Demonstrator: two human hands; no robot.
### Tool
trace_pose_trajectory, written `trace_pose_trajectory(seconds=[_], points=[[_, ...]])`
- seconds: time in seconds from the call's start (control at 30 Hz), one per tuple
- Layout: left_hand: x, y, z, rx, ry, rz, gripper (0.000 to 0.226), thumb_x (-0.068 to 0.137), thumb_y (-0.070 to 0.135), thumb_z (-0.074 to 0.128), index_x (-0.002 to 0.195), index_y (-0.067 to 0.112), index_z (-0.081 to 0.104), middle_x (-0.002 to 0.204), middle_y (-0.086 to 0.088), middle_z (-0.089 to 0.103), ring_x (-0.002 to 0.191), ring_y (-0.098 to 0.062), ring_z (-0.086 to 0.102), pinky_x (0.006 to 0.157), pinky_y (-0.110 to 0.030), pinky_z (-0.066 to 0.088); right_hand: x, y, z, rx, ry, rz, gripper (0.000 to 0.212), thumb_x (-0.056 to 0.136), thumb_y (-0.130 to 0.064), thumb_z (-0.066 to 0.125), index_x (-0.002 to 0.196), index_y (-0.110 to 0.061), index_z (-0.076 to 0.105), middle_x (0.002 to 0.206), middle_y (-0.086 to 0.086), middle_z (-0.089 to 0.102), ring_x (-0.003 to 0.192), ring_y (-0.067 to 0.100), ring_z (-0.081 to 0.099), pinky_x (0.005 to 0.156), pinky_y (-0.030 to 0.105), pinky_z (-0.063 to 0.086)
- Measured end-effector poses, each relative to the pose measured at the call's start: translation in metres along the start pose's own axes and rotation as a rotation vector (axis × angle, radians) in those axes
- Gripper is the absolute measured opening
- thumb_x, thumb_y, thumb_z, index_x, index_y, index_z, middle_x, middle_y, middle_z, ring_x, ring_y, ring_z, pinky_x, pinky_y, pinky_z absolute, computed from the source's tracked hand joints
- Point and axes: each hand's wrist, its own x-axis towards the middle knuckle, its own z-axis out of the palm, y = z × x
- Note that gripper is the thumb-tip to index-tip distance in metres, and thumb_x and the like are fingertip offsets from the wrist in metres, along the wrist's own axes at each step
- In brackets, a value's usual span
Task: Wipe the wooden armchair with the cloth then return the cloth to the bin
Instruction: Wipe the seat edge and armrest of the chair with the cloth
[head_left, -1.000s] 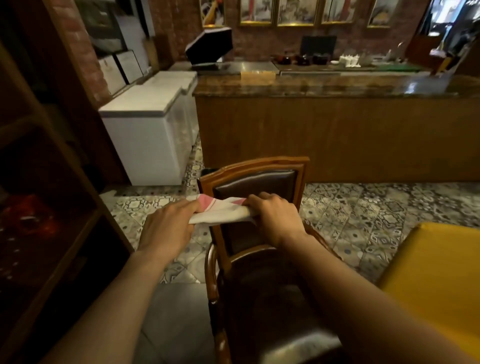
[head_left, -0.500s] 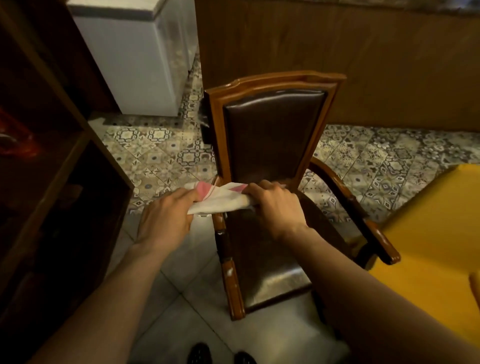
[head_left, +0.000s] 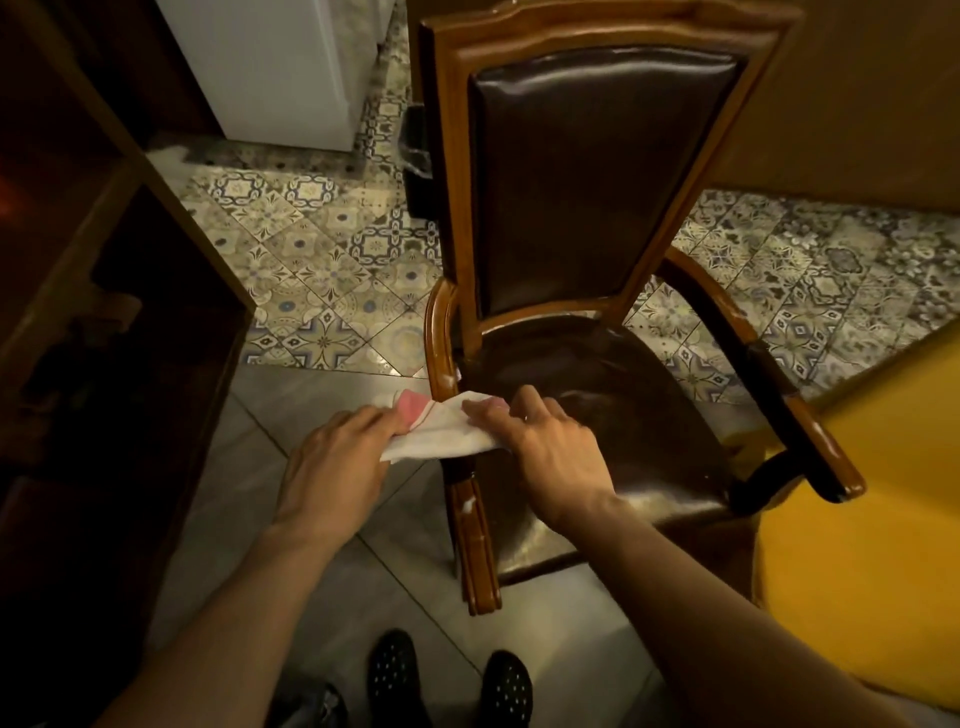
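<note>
The wooden armchair (head_left: 597, 182) faces me, with a dark leather back and seat and curved wooden arms. A white cloth with a pink patch (head_left: 441, 428) is stretched over the chair's left arm, near its front. My left hand (head_left: 337, 462) pinches the cloth's left end, just outside the arm. My right hand (head_left: 545, 447) grips the cloth's right end over the seat's left edge, fingers partly spread. A black bin-like container (head_left: 418, 156) shows behind the chair's left side, mostly hidden.
A dark wooden shelf unit (head_left: 104, 312) stands close on the left. A white chest freezer (head_left: 280, 67) sits at the back left. A yellow surface (head_left: 872, 493) fills the right. A wooden counter front (head_left: 857, 93) rises behind the chair. My shoes (head_left: 447, 680) are on grey tiles.
The view has tilted down from the counter to the chair seat. Both hands, still holding the cloth, went from the chair's backrest height down to its left arm.
</note>
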Motion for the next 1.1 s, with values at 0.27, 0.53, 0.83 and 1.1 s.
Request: trace_pose_trajectory(seconds=[0.27, 0.53, 0.83, 1.1], points=[[-0.016, -0.003, 0.068, 0.018, -0.132, -0.032, 0.057, 0.073, 0.008, 0.079, 0.123, 0.028, 0.061, 0.116, 0.003, 0.065, 0.101, -0.022, 0.063, 0.083, -0.037, 0.055, -0.004, 0.009, 0.071, 0.040, -0.145, -0.031, 0.094, 0.086, -0.033, 0.071, 0.149, -0.052, 0.003, 0.143, 0.008, 0.024, 0.119, 0.031, 0.039, 0.093, 0.048, 0.047], [-0.023, -0.025, 0.092, -0.176, -0.194, 0.073, 0.057, 0.078, 0.040, 0.074, 0.130, 0.030, 0.052, 0.126, 0.005, 0.059, 0.110, -0.015, 0.059, 0.093, -0.035, 0.053, -0.006, 0.005, 0.107, 0.006, -0.220, -0.095, 0.111, 0.083, -0.025, 0.075, 0.150, -0.048, -0.011, 0.165, -0.002, -0.005, 0.133, 0.031, 0.026, 0.094, 0.051, 0.048], [0.051, 0.008, 0.111, -0.107, -0.156, 0.173, 0.066, 0.100, 0.058, 0.004, 0.158, 0.027, 0.009, 0.167, 0.005, 0.005, 0.151, -0.003, -0.007, 0.121, -0.027, -0.005, -0.020, -0.010, 0.116, 0.049, -0.190, -0.077, 0.090, 0.095, -0.023, 0.059, 0.156, -0.029, -0.006, 0.165, -0.001, -0.007, 0.143, 0.029, 0.011, 0.100, 0.051, 0.045], [0.046, 0.017, 0.136, -0.128, -0.251, 0.178, 0.078, 0.092, 0.066, -0.005, 0.158, 0.023, -0.001, 0.165, 0.008, -0.015, 0.147, 0.000, -0.024, 0.122, -0.030, -0.010, -0.029, -0.008, 0.118, 0.113, -0.143, -0.107, 0.071, 0.102, -0.025, 0.047, 0.158, -0.025, 0.002, 0.166, -0.002, 0.004, 0.148, 0.024, 0.010, 0.101, 0.048, 0.046]])
